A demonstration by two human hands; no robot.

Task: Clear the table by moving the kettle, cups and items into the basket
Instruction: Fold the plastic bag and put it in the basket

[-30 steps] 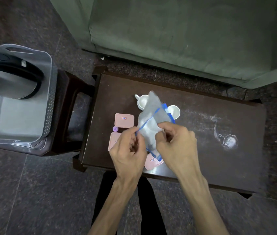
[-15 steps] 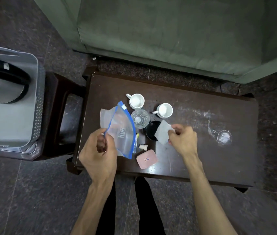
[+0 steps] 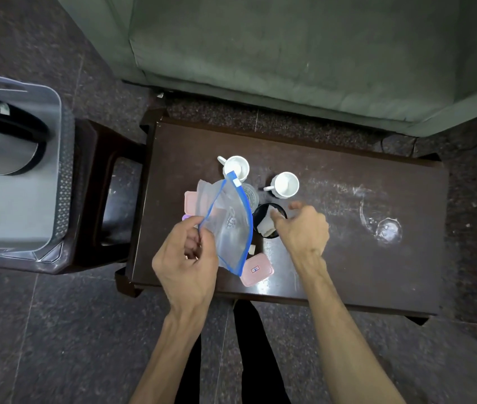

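My left hand [image 3: 186, 259] pinches the edge of a clear zip bag [image 3: 230, 225] with a blue seal, held above the dark table [image 3: 362, 275]. My right hand [image 3: 304, 228] hovers with fingers apart over a black bowl [image 3: 262, 212] that has a white tissue [image 3: 265, 227] in it. Two white cups [image 3: 236, 167] [image 3: 285, 184] stand behind, with a glass [image 3: 251, 193] partly hidden by the bag. Pink lidded boxes lie at the front [image 3: 256, 269] and behind the bag [image 3: 192, 201]. The kettle [image 3: 1, 147] lies in the grey basket [image 3: 62, 182] at the left.
The basket rests on a dark stool [image 3: 106, 199] left of the table. A green sofa [image 3: 289, 53] stands beyond the table. A wet ring mark [image 3: 386, 228] shows on the table's right side. My legs are below the table's front edge.
My hands have parted: the left kept the zip bag and carried it left, the right took the white tissue to the black bowl and let it go.
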